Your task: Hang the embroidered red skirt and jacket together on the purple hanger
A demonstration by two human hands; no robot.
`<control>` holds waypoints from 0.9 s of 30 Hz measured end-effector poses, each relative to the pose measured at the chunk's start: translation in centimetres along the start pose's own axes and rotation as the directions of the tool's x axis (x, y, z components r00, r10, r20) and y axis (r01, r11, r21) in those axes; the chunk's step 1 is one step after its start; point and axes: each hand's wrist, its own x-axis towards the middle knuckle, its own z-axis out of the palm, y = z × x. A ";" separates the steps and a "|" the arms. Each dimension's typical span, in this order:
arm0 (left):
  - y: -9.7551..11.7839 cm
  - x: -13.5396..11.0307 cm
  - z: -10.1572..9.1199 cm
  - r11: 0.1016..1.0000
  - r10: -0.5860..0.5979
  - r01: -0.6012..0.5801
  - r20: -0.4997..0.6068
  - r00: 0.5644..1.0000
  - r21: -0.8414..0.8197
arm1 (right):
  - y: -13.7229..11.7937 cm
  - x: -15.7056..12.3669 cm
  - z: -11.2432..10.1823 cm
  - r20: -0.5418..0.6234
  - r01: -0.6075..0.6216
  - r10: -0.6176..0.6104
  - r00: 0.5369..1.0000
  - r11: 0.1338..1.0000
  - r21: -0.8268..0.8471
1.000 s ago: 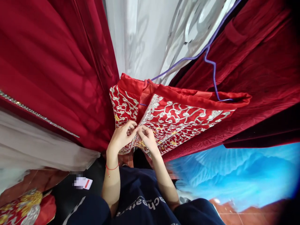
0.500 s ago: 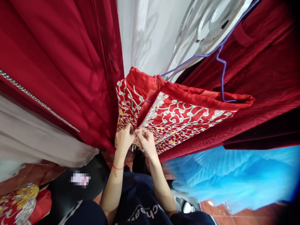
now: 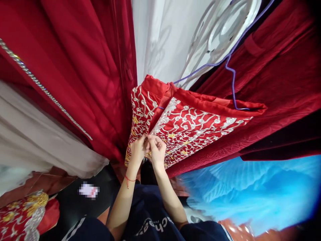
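Note:
A red skirt (image 3: 193, 124) with silver and gold embroidery hangs in front of me from a purple wire hanger (image 3: 234, 83). Its satin waistband is at the top, and a slit-like opening runs down from it between two embroidered edges. At the lower end of that opening, my left hand (image 3: 138, 148) pinches the fabric on one side. Fingertips nearly touching it, my right hand (image 3: 157, 150) pinches the other edge. Any small fastener between the fingers is hidden from view.
Dark red drapery (image 3: 95, 67) hangs at left, with a rhinestone trim (image 3: 54, 97) along it. White cloth (image 3: 165, 36) is behind the hanger, more dark red fabric (image 3: 281, 73) at right. Blue fabric (image 3: 250, 190) spreads low right. Another embroidered red garment (image 3: 20, 217) lies lower left.
Both hands have shifted slightly upward along the skirt's opening, still pinching close together. The view has moved a little, so the skirt's left side appears farther right.

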 end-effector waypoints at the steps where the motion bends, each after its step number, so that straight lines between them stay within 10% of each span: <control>1: 0.0 -0.1 0.0 1.000 -0.003 0.003 0.007 1.000 -0.007 | -0.3 0.0 0.2 -0.016 0.013 -0.013 1.000 1.000 0.010; 27: 2.8 0.0 -0.7 0.995 -0.079 0.072 0.094 0.992 0.072 | -8.0 3.3 1.9 -0.057 0.256 -0.255 0.965 0.966 0.021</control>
